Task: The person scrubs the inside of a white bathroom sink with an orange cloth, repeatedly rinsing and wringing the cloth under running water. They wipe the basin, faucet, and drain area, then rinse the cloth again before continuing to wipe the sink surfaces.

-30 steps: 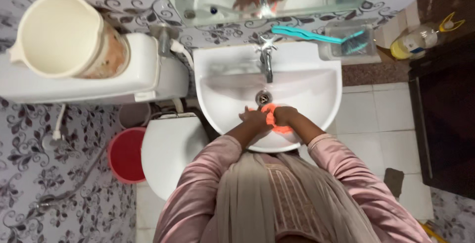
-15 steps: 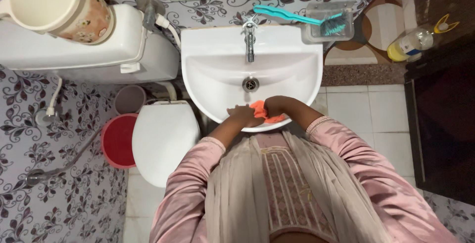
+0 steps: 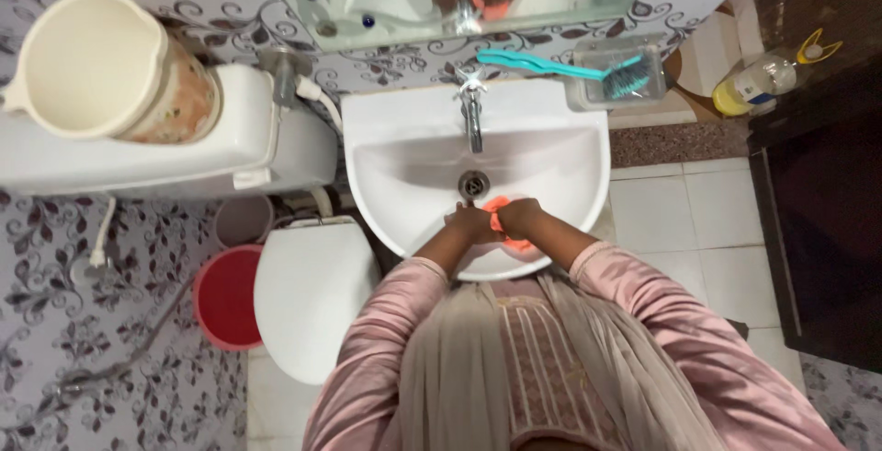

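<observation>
Over the front of the basin (image 3: 551, 152), you are pressing both hands together around an orange cloth (image 3: 503, 221), just below the drain (image 3: 474, 184). Your left hand (image 3: 472, 222) is curling over the cloth's left side, and your right hand (image 3: 520, 216) is closing on its right side, so both hands are gripping the cloth between them. Only a small part of the cloth is showing between and under your fingers, and it is lying against the basin's inner front wall. A tap (image 3: 472, 111) is standing at the back of the basin, pointing toward the drain. Behind it, a teal brush (image 3: 560, 69) is resting with its bristle end in a clear tray (image 3: 643, 93) at the basin's back right corner. To your left, a toilet (image 3: 312, 290) with its lid down is sitting beside the basin, a cream jug (image 3: 96, 65) is standing on the cistern (image 3: 184, 157), and a red bucket (image 3: 225, 295) is sitting on the floor. A yellow bottle (image 3: 758, 84) is lying off to the far right.
</observation>
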